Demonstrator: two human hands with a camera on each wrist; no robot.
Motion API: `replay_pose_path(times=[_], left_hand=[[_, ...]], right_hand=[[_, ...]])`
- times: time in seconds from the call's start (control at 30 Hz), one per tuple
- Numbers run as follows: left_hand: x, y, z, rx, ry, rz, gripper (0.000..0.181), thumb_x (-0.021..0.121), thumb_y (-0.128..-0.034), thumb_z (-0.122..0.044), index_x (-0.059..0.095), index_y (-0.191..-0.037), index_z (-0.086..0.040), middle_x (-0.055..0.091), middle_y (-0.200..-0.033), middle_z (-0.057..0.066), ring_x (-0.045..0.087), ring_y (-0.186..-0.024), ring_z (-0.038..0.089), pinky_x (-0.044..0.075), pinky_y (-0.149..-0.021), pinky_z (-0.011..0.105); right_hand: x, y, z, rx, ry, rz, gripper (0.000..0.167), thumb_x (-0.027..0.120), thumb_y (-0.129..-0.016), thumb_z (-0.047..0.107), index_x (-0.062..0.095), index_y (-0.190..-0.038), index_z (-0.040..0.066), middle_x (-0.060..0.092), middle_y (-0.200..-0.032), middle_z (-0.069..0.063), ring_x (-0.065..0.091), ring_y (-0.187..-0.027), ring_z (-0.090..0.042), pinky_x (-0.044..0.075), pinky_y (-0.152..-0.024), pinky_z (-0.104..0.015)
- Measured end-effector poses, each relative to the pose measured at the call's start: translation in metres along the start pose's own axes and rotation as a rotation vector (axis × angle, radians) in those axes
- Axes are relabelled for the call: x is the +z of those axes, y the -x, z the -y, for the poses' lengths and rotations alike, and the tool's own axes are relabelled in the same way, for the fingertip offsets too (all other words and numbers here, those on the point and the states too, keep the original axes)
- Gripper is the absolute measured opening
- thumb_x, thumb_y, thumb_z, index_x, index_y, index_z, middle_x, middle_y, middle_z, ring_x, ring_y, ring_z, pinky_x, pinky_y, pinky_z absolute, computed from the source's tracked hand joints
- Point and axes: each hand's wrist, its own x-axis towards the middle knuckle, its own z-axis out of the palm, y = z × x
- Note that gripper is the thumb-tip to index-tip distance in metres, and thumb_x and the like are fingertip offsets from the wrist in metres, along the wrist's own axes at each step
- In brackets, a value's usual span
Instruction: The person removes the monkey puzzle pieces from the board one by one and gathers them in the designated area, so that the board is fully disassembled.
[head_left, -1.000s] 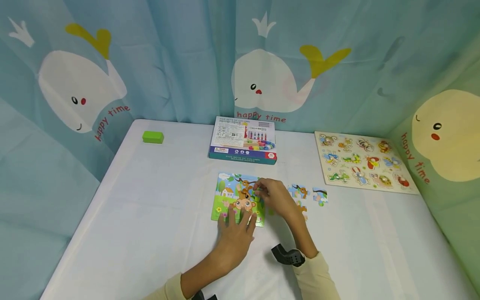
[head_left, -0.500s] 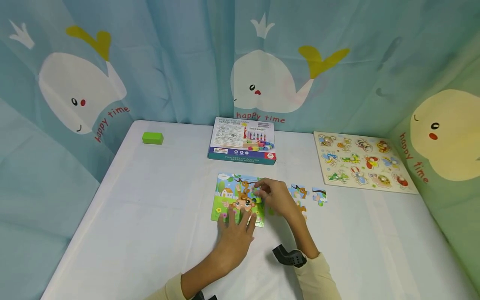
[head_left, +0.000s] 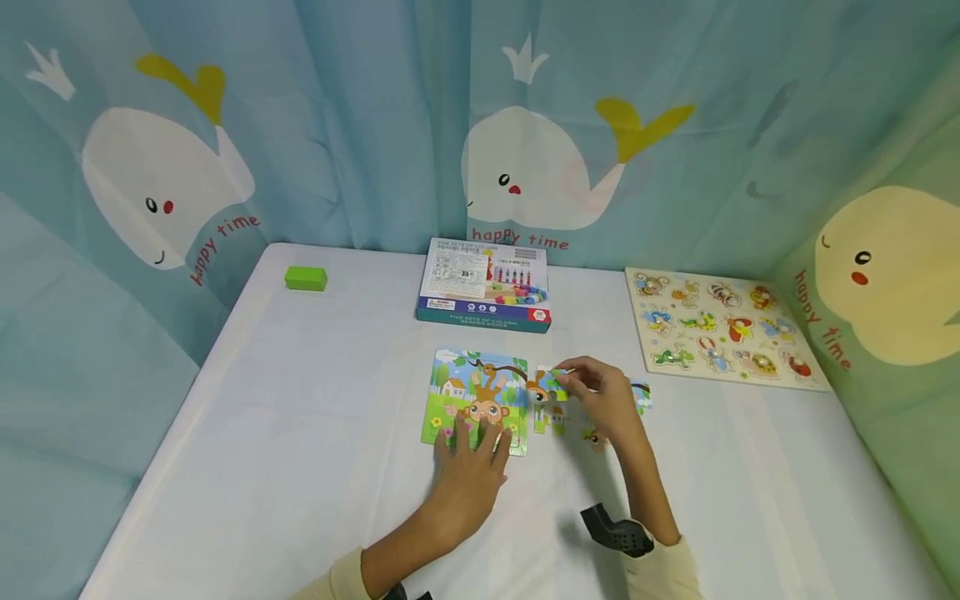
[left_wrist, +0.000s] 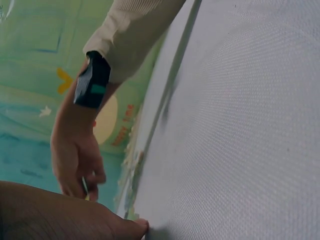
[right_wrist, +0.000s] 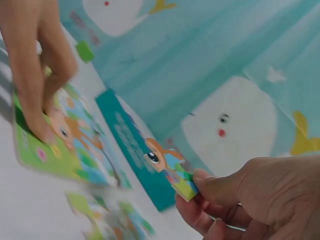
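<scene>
A jigsaw puzzle (head_left: 442,421) with a monkey hanging from a branch lies flat on the white table. My left hand (head_left: 467,487) rests on its lower edge with fingers spread. Just right of the board, my right hand (head_left: 606,398) pinches a puzzle piece (right_wrist: 172,167) between thumb and fingers, raised off the table. That piece shows a monkey's eye and some green. Under and beside the right hand lie several loose pieces, one with a little house (head_left: 557,414) and one with a monkey's eye (head_left: 596,438); the hand partly hides others.
Behind the puzzle sits a boxed bead set (head_left: 483,287). A wooden insect peg board (head_left: 723,329) lies at the right rear, and a green block (head_left: 305,278) at the left rear. Whale-print curtains (head_left: 360,125) border the table.
My right hand has moved right, off the board, carrying the piece that was over the monkey picture. More of the puzzle's right side now shows. The left hand has stayed in place.
</scene>
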Motion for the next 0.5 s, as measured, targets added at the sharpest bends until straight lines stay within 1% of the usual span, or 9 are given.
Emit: replay_pose_path(times=[0.07, 0.13, 0.23, 0.37, 0.5], left_hand=[[0.0, 0.0, 0.0, 0.005, 0.011, 0.002, 0.056, 0.062, -0.0922, -0.047, 0.054, -0.14, -0.018, 0.053, -0.136, 0.012, 0.05, -0.122, 0.047, 0.05, -0.087, 0.058], [0.001, 0.001, 0.001, 0.007, 0.032, 0.004, 0.056, 0.063, -0.0922, -0.045, 0.055, -0.139, -0.017, 0.053, -0.136, 0.013, 0.05, -0.122, 0.049, 0.05, -0.086, 0.06], [0.001, 0.0, 0.002, 0.014, 0.073, -0.005, 0.055, 0.065, -0.0914, -0.042, 0.056, -0.138, -0.014, 0.054, -0.136, 0.015, 0.049, -0.122, 0.052, 0.049, -0.085, 0.063], [0.002, 0.0, 0.002, 0.027, 0.084, -0.028, 0.055, 0.067, -0.0902, -0.04, 0.058, -0.137, -0.013, 0.055, -0.135, 0.017, 0.05, -0.121, 0.053, 0.05, -0.083, 0.065], [0.002, -0.001, 0.001, 0.036, 0.084, -0.04, 0.055, 0.067, -0.0902, -0.04, 0.058, -0.136, -0.012, 0.055, -0.134, 0.017, 0.051, -0.12, 0.053, 0.05, -0.082, 0.065]], right_hand=[[-0.01, 0.006, -0.003, 0.043, 0.004, -0.02, 0.019, 0.065, -0.094, 0.018, 0.07, -0.108, 0.005, 0.07, -0.091, -0.012, 0.068, -0.088, -0.015, 0.05, -0.075, -0.022], [-0.019, 0.012, -0.007, 0.083, 0.007, -0.037, 0.021, 0.066, -0.094, 0.02, 0.069, -0.108, 0.004, 0.07, -0.091, -0.012, 0.066, -0.086, -0.011, 0.05, -0.075, -0.02], [-0.034, 0.02, -0.013, 0.129, 0.023, -0.071, 0.025, 0.067, -0.093, 0.022, 0.067, -0.107, 0.001, 0.071, -0.088, -0.01, 0.062, -0.079, -0.002, 0.048, -0.069, -0.017], [-0.052, 0.031, -0.026, 0.165, 0.059, -0.093, 0.027, 0.067, -0.094, 0.021, 0.066, -0.108, -0.001, 0.071, -0.083, -0.008, 0.06, -0.07, 0.002, 0.045, -0.062, -0.019], [-0.064, 0.042, -0.04, 0.195, 0.128, -0.084, 0.026, 0.065, -0.095, 0.022, 0.065, -0.108, 0.0, 0.073, -0.084, -0.009, 0.06, -0.069, 0.0, 0.044, -0.061, -0.021]])
